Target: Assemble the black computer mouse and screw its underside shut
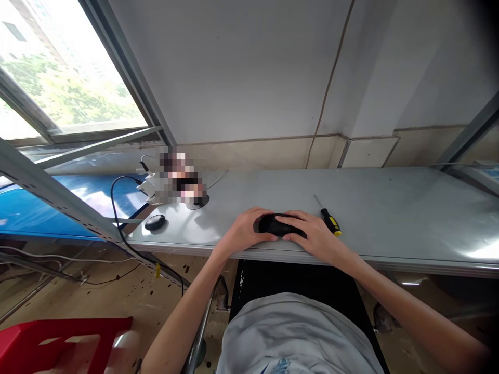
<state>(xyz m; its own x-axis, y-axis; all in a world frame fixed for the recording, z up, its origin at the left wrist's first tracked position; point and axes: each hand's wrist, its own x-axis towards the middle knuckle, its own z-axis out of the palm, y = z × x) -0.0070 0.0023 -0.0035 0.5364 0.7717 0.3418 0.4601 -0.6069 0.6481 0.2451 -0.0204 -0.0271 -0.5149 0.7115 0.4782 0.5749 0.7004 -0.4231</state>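
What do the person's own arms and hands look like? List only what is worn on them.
Both the left hand and the right hand are bare: no gloves, and no rings, watch or bands can be seen. The forearms are uncovered as far as the picture shows, with no sleeve reaching them. A light grey garment covers the torso below.

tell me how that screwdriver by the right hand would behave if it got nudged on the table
The screwdriver looks stiff and probably light, with a thin metal shaft. Its rounded handle lies flat on the smooth grey table, so a sideways nudge would likely roll or slide it.
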